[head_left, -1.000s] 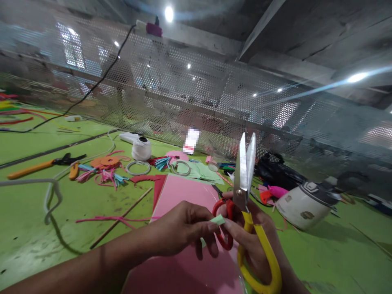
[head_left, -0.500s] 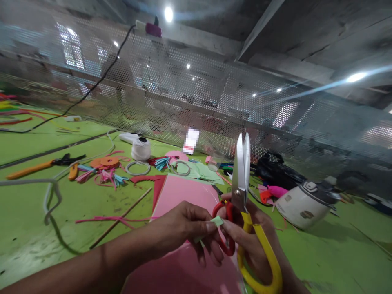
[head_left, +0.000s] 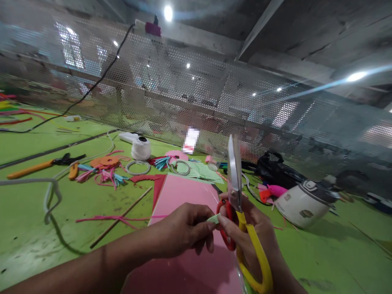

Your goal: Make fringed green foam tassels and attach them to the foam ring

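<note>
Evidently both hands meet over the pink sheet (head_left: 190, 190). The left hand (head_left: 186, 230) has its grip pinched on a small pale green piece (head_left: 213, 219) between thumb and finger, and the right thumb touches that piece's other end. The right hand (head_left: 260, 220) keeps its grip closed around the scissors (head_left: 235, 192), whose handles are red and yellow; the blades point upward, nearly together.

Beneath, the pink sheet lies on the green tabletop (head_left: 321, 257), with a red piece (head_left: 157, 188) showing along its left edge. Left of it, pink strips (head_left: 101, 219) cross a thin stick (head_left: 134, 204), and beyond those sit an orange disc (head_left: 105, 162), orange-handled pliers (head_left: 33, 168) and a white spool (head_left: 141, 150). Light green sheets (head_left: 202, 171) lie just past the pink one. To the right stand a white and grey vessel (head_left: 306, 204) and a black bag (head_left: 278, 169), near a perforated screen (head_left: 171, 81).
</note>
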`<action>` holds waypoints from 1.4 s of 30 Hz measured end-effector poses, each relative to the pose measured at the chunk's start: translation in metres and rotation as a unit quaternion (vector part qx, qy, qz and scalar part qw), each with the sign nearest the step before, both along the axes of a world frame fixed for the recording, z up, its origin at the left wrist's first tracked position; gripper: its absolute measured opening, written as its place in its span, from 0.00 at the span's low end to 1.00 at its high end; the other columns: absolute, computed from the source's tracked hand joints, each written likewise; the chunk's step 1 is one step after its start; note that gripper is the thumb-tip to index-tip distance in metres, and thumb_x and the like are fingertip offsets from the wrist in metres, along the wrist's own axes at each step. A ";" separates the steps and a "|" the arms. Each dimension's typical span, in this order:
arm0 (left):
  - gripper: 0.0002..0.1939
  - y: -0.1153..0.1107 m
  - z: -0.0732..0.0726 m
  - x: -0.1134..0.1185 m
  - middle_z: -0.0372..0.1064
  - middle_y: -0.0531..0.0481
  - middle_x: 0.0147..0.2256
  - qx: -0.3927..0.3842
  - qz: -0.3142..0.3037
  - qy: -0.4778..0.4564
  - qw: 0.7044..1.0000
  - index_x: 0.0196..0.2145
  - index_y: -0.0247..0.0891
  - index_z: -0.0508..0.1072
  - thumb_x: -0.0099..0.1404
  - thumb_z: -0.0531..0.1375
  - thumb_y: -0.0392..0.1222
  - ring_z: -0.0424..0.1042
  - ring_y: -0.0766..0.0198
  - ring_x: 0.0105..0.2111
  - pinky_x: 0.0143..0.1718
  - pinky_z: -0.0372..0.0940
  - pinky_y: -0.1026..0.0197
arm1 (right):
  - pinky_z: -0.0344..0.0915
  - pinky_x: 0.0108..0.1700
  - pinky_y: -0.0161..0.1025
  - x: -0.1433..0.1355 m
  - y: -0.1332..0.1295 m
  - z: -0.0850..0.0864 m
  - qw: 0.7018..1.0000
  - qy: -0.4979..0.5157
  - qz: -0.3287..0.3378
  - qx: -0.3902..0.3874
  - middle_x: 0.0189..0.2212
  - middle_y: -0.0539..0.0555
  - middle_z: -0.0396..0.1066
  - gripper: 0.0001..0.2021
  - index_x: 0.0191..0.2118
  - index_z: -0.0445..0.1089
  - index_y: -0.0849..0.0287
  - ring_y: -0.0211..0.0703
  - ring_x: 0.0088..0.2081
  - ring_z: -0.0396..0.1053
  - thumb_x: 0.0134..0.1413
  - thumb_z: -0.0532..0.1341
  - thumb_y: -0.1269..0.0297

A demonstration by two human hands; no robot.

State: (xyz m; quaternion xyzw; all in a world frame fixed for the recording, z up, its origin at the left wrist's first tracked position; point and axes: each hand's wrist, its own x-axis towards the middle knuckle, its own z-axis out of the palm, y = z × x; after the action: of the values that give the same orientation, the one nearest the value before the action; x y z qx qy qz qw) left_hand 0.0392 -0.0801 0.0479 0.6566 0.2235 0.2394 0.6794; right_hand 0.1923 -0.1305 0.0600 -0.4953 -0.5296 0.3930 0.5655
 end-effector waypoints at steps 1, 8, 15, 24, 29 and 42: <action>0.19 0.000 0.000 0.000 0.68 0.51 0.23 -0.010 -0.002 -0.006 1.000 0.32 0.33 0.66 0.61 0.56 0.55 0.61 0.73 0.17 0.18 0.54 0.69 | 0.57 0.17 0.28 0.000 0.000 0.000 1.000 0.008 -0.009 0.003 0.24 0.45 0.63 0.16 0.43 0.67 0.54 0.29 0.17 0.57 0.46 0.66 0.63; 0.20 0.003 -0.004 0.002 0.71 0.42 0.31 -0.011 0.021 -0.022 0.999 0.32 0.34 0.62 0.61 0.54 0.56 0.71 0.64 0.26 0.23 0.64 0.62 | 0.55 0.15 0.27 0.005 0.007 0.001 0.997 0.069 -0.038 -0.001 0.26 0.45 0.64 0.19 0.43 0.65 0.53 0.26 0.16 0.55 0.42 0.68 0.63; 0.18 0.003 -0.012 0.001 0.74 0.40 0.31 -0.039 -0.016 -0.044 0.998 0.31 0.36 0.58 0.62 0.54 0.56 0.72 0.62 0.28 0.27 0.64 0.59 | 0.56 0.15 0.27 0.006 0.008 0.000 0.998 0.053 -0.020 -0.003 0.27 0.45 0.63 0.19 0.43 0.65 0.54 0.27 0.16 0.55 0.42 0.68 0.63; 0.18 0.005 -0.011 0.004 0.59 0.54 0.23 0.089 0.091 0.026 0.991 0.23 0.33 0.66 0.58 0.58 0.53 0.59 0.69 0.23 0.26 0.55 0.64 | 0.56 0.18 0.28 0.003 0.007 0.000 0.999 -0.003 -0.029 0.019 0.25 0.45 0.62 0.17 0.42 0.67 0.55 0.30 0.20 0.58 0.43 0.67 0.66; 0.19 0.001 -0.007 0.003 0.58 0.53 0.24 0.114 0.065 0.020 0.991 0.24 0.33 0.65 0.60 0.56 0.53 0.58 0.69 0.24 0.26 0.54 0.64 | 0.58 0.21 0.28 -0.002 0.008 -0.005 0.998 -0.018 -0.043 0.033 0.25 0.45 0.63 0.17 0.41 0.69 0.54 0.31 0.23 0.60 0.40 0.68 0.69; 0.19 -0.003 -0.005 0.006 0.60 0.56 0.20 -0.073 0.064 -0.044 0.994 0.26 0.33 0.65 0.46 0.68 0.49 0.56 0.72 0.20 0.23 0.50 0.66 | 0.57 0.22 0.30 0.004 0.003 -0.001 0.998 -0.048 -0.003 0.038 0.24 0.44 0.58 0.11 0.41 0.65 0.55 0.30 0.21 0.56 0.51 0.62 0.65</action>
State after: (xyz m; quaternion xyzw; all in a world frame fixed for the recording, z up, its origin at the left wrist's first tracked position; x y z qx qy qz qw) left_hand 0.0448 -0.0833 0.0434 0.5785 0.2518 0.2937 0.7181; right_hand 0.1963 -0.1272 0.0586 -0.4936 -0.5687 0.3469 0.5591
